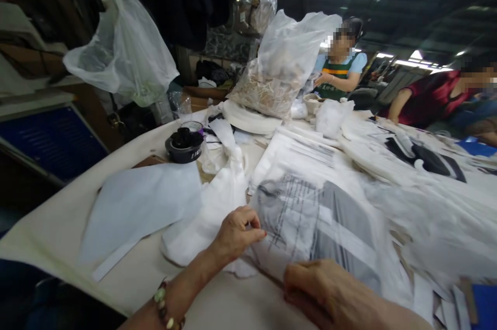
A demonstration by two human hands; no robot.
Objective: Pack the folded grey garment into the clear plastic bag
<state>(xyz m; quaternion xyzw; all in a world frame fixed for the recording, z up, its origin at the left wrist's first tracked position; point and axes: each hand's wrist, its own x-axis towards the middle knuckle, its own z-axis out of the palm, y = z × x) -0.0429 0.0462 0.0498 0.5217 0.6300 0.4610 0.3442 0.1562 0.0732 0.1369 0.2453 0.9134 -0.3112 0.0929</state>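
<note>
A clear plastic bag [289, 211] with printed lines of text lies in front of me, with grey and white material inside. At its left edge, my left hand [237, 231] is closed in a pinch on the film; a beaded bracelet circles that wrist. My right hand [316, 286] is closed at the bag's near edge, fingers curled under and partly hidden. Just left of my left hand are crumpled white sheets [209, 216], and beyond them a pale blue-grey sheet [143, 203].
A round black container [184, 145] stands at the back left of the table [46, 237]. Behind it are a large filled plastic bag [272, 76] and a hanging white bag [124, 56]. Plastic film [438, 216] and scraps cover the right side. Two people [341, 74] are across the table.
</note>
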